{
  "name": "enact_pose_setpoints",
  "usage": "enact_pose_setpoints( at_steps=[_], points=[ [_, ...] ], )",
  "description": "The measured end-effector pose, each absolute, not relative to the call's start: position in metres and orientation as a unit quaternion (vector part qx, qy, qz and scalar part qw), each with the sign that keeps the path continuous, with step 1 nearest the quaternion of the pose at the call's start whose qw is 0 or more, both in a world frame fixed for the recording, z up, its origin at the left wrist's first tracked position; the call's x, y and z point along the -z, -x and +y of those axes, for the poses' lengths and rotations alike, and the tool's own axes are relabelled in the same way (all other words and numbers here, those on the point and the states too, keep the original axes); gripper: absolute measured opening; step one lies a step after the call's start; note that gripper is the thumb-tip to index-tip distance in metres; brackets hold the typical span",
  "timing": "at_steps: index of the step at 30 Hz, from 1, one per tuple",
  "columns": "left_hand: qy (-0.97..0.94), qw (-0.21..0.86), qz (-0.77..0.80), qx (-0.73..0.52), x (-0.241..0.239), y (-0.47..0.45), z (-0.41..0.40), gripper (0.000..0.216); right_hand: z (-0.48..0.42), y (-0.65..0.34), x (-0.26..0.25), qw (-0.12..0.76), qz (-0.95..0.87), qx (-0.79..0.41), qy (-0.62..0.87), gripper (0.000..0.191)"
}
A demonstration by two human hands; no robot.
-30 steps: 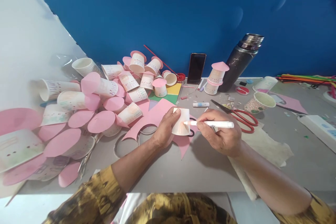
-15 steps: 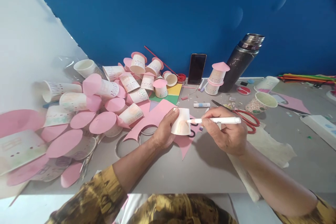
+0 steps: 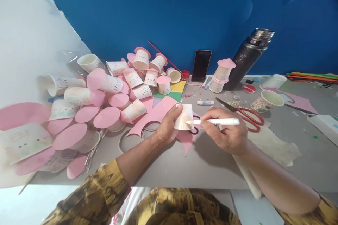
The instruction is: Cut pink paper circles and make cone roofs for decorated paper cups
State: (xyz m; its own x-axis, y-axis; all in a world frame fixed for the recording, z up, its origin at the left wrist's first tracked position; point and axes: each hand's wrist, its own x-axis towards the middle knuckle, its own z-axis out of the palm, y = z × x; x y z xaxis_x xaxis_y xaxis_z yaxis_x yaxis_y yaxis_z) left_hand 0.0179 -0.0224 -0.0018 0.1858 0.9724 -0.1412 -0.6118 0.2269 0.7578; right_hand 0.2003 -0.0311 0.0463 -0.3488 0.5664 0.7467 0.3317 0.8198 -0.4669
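My left hand [image 3: 167, 125] is wrapped round an upturned white paper cup [image 3: 184, 116] standing on the grey table [image 3: 169, 168]. My right hand [image 3: 226, 134] pinches a white marker [image 3: 214, 122] held level, its tip touching the cup's side where a pale orange patch shows. Under the cup lies a cut sheet of pink paper [image 3: 158, 114].
A heap of decorated cups with pink paper cones [image 3: 105, 91] fills the left. Red-handled scissors [image 3: 244, 114], a glue stick [image 3: 205, 102], a phone [image 3: 201, 65], a dark flask [image 3: 248, 58], two stacked cups with a pink cone on top [image 3: 220, 75] and a patterned cup [image 3: 266, 101] stand behind and right.
The marker tip drew back to the right off the cup's side, then returned to it. The left hand kept hold of the cup. The camera shifted slightly.
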Motion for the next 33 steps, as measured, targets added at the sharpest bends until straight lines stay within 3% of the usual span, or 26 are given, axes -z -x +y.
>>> enact_pose_setpoints(
  at_steps=[13, 19, 25, 33],
  points=[
    [-0.254, 0.711, 0.342, -0.56, 0.003, -0.018, -0.022, 0.031, -0.031, -0.2, -0.044, 0.476, -0.83, -0.131, 0.26, 0.013],
    [-0.216, 0.761, 0.313, -0.525, 0.002, -0.016, -0.02, 0.034, -0.03, -0.202, -0.047, 0.527, -0.787, -0.083, 0.311, 0.013],
    [-0.199, 0.763, 0.321, -0.525, 0.0, -0.016, -0.02, 0.036, -0.033, -0.203, -0.048, 0.496, -0.804, -0.147, 0.292, 0.014],
    [-0.21, 0.77, 0.324, -0.508, -0.007, -0.014, -0.02, 0.043, -0.011, -0.206, -0.031, 0.632, -0.637, -0.256, 0.36, 0.012]
  ],
)
